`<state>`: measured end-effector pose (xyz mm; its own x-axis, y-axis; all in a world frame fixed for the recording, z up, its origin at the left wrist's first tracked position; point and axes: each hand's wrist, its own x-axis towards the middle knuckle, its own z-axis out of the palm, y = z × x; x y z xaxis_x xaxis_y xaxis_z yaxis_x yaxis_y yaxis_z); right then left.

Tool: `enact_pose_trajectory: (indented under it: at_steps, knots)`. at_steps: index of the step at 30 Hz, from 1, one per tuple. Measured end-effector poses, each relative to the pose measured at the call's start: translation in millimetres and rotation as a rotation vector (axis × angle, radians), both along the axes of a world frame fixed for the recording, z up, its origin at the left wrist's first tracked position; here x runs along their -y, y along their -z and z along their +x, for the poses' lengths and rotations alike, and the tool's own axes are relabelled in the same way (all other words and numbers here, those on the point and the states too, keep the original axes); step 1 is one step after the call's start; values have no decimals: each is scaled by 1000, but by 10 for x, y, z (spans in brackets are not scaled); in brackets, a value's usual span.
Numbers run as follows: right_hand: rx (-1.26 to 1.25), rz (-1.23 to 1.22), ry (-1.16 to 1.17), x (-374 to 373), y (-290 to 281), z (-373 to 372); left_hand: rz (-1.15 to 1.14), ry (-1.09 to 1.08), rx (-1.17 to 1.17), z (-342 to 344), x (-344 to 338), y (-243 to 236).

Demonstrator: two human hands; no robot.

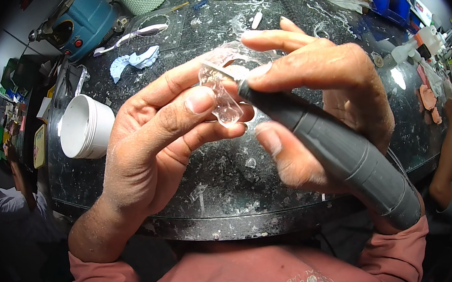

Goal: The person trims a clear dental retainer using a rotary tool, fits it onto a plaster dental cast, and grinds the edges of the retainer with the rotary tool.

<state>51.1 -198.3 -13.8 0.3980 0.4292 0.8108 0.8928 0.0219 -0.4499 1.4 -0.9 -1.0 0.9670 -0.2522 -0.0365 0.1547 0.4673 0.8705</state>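
- One clear plastic piece (228, 107), one dark handpiece (339, 146), one white tub (94, 128) and one light-blue moulded piece (134, 62), with the dusty tabletop (257, 212) under them
- Left grip (145, 133) nearly closed, pinching the clear piece between thumb and fingers
- Right grip (330, 80) curled around the handpiece, thumb apart from the fingertips
- Clear piece glossy, see-through, curved, raised above the tabletop between both grips; the handpiece's thin bit (217, 70) lies across it, contact unclear
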Motion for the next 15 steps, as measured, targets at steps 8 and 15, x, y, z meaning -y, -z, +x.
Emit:
enact_pose_trajectory:
  at_steps: [8, 15]
  knots:
    - [61, 23, 82, 1, 13, 20, -56, 60, 37, -5, -2, 25]
    - [37, 102, 91, -87, 8, 30, -54, 71, 61, 10, -30, 55]
